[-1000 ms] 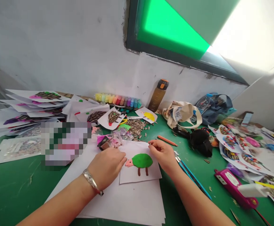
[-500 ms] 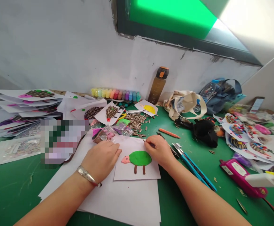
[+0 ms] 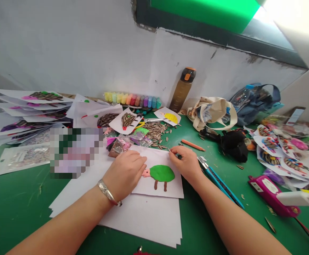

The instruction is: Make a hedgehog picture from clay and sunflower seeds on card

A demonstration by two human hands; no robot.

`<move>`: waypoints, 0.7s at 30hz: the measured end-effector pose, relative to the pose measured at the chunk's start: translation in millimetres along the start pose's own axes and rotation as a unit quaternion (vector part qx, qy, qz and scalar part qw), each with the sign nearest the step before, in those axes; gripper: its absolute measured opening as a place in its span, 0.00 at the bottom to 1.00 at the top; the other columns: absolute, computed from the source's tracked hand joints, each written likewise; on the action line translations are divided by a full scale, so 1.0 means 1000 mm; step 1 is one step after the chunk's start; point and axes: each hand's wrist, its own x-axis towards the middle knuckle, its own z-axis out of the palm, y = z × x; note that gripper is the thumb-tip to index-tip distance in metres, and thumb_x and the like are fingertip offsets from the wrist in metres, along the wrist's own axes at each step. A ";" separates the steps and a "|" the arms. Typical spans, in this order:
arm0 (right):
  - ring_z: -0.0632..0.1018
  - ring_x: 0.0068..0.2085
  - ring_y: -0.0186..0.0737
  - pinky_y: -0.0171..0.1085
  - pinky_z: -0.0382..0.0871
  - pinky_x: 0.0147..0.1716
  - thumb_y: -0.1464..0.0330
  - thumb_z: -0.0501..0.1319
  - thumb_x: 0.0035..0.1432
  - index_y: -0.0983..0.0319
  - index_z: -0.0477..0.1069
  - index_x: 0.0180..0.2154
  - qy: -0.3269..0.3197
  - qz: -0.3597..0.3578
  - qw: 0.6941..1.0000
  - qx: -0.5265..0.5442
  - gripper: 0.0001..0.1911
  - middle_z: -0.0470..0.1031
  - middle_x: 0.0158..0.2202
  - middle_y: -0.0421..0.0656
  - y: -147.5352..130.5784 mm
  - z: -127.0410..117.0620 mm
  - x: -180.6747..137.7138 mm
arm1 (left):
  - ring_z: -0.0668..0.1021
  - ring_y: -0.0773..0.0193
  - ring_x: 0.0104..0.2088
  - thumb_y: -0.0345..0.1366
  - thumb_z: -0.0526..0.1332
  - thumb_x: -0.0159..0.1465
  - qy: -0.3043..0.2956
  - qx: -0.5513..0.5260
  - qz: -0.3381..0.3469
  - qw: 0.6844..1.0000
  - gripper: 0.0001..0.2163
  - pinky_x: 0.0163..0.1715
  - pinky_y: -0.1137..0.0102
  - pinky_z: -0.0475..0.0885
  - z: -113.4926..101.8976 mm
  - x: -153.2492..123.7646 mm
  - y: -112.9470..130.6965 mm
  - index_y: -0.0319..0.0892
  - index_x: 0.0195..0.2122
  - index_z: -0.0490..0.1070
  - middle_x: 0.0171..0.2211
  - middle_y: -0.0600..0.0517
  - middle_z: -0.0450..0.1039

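A white card (image 3: pixel 143 189) lies on stacked paper sheets in the head view. On it is a clay animal with a green body (image 3: pixel 162 173), pink head and brown legs. My left hand (image 3: pixel 126 173), wearing a silver bangle, rests flat over the card's left side, fingers together, covering the tip of the snout. At the card's upper right edge, my right hand (image 3: pixel 184 161) is closed in a pinch. A tiny pale tip shows at its fingertips; what it belongs to is too small to name.
Sunflower seeds (image 3: pixel 156 132) lie in a pile behind the card, near clay packets (image 3: pixel 119 144). Right of my hand are an orange pencil (image 3: pixel 193 145), a blue utility knife (image 3: pixel 220 182) and a magenta glue gun (image 3: pixel 272 196). A bottle (image 3: pixel 182 90) stands by the wall.
My left hand has slid right, further over the card, and now hides part of the pink head. My right hand has drawn slightly away from the green body. The view has shifted a little.
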 end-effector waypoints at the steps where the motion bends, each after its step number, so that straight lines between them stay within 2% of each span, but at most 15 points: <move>1: 0.76 0.35 0.40 0.37 0.65 0.39 0.70 0.57 0.54 0.60 0.68 0.23 0.013 0.006 1.000 0.001 0.08 0.77 0.31 0.41 -0.002 -0.002 -0.001 | 0.74 0.54 0.44 0.30 0.52 0.67 0.002 -0.009 0.005 1.000 0.11 0.46 0.58 0.68 -0.001 0.000 0.001 0.39 0.42 0.73 0.36 0.46 0.76; 4: 0.76 0.34 0.39 0.36 0.66 0.37 0.69 0.58 0.53 0.60 0.68 0.23 0.023 0.042 0.998 0.043 0.08 0.76 0.29 0.40 -0.013 -0.008 -0.005 | 0.73 0.56 0.43 0.31 0.52 0.68 -0.029 -0.034 0.022 0.999 0.10 0.46 0.60 0.67 -0.005 0.002 0.004 0.40 0.41 0.74 0.35 0.48 0.75; 9: 0.72 0.28 0.35 0.33 0.65 0.28 0.70 0.58 0.50 0.60 0.66 0.22 -0.088 0.104 0.977 0.164 0.06 0.73 0.25 0.38 -0.035 -0.013 -0.014 | 0.73 0.60 0.35 0.34 0.51 0.69 -0.119 -0.045 0.025 0.992 0.12 0.38 0.64 0.68 -0.013 0.003 0.006 0.40 0.36 0.74 0.31 0.49 0.73; 11: 0.71 0.28 0.35 0.32 0.65 0.27 0.70 0.58 0.49 0.60 0.66 0.22 -0.109 0.104 0.973 0.173 0.05 0.72 0.25 0.38 -0.039 -0.013 -0.016 | 0.73 0.60 0.35 0.36 0.50 0.70 -0.118 -0.045 0.024 0.992 0.13 0.38 0.65 0.68 -0.016 0.003 0.003 0.41 0.36 0.74 0.31 0.49 0.73; 15: 0.71 0.29 0.34 0.32 0.65 0.29 0.71 0.57 0.50 0.60 0.67 0.23 -0.109 0.094 0.979 0.144 0.05 0.72 0.25 0.37 -0.041 -0.015 -0.016 | 0.74 0.60 0.37 0.37 0.49 0.70 -0.094 -0.051 0.026 0.994 0.14 0.40 0.65 0.68 -0.017 0.002 0.000 0.41 0.39 0.74 0.32 0.48 0.74; 19: 0.69 0.28 0.32 0.32 0.63 0.28 0.70 0.58 0.52 0.60 0.67 0.24 -0.105 0.097 0.980 0.140 0.06 0.70 0.24 0.36 -0.040 -0.014 -0.016 | 0.74 0.60 0.36 0.37 0.50 0.70 -0.115 -0.059 0.020 0.991 0.13 0.40 0.66 0.67 -0.016 0.003 0.002 0.41 0.39 0.74 0.32 0.49 0.74; 21: 0.70 0.27 0.33 0.32 0.64 0.28 0.70 0.58 0.52 0.60 0.67 0.26 -0.112 0.109 0.975 0.156 0.03 0.70 0.24 0.36 -0.039 -0.012 -0.017 | 0.73 0.60 0.36 0.37 0.51 0.70 -0.128 -0.062 0.013 0.990 0.13 0.40 0.66 0.66 -0.015 0.003 0.002 0.41 0.39 0.74 0.32 0.49 0.73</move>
